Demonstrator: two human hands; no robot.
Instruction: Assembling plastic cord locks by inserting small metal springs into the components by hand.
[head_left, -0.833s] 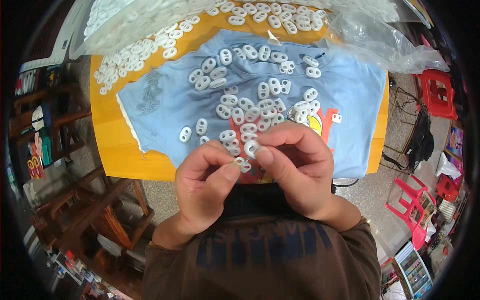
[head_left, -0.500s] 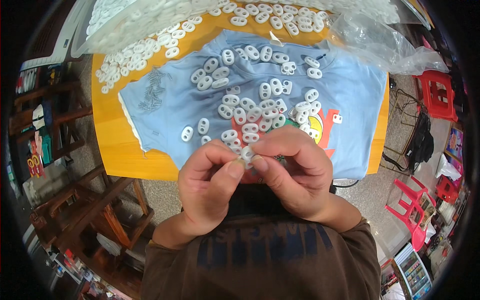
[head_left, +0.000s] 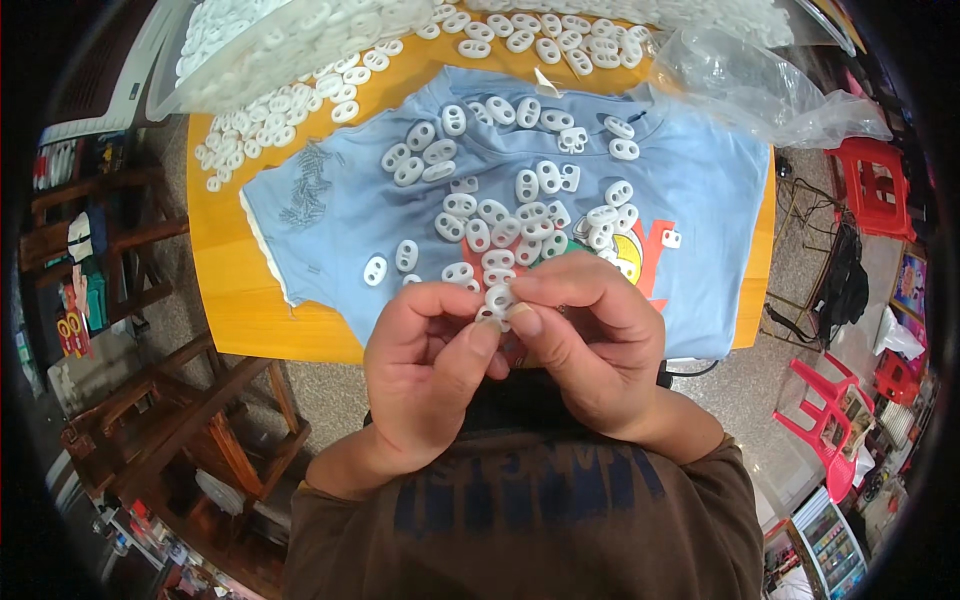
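Small white oval plastic two-hole toggle (head_left: pixel 498 298) pinched between thumbs and forefingers of left hand (head_left: pixel 425 375) and right hand (head_left: pixel 585 345), held above near table edge.

Risk, judged: piece tiny, smooth; pinch slip drops it to floor below hands.

More white toggles (head_left: pixel 520 215) lie just beyond fingertips on light blue shirt (head_left: pixel 330 215) over orange table (head_left: pixel 235 300).

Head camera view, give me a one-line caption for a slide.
Both hands, left hand and right hand, pinch a white two-hole plastic piece above a blue T-shirt strewn with similar pieces.
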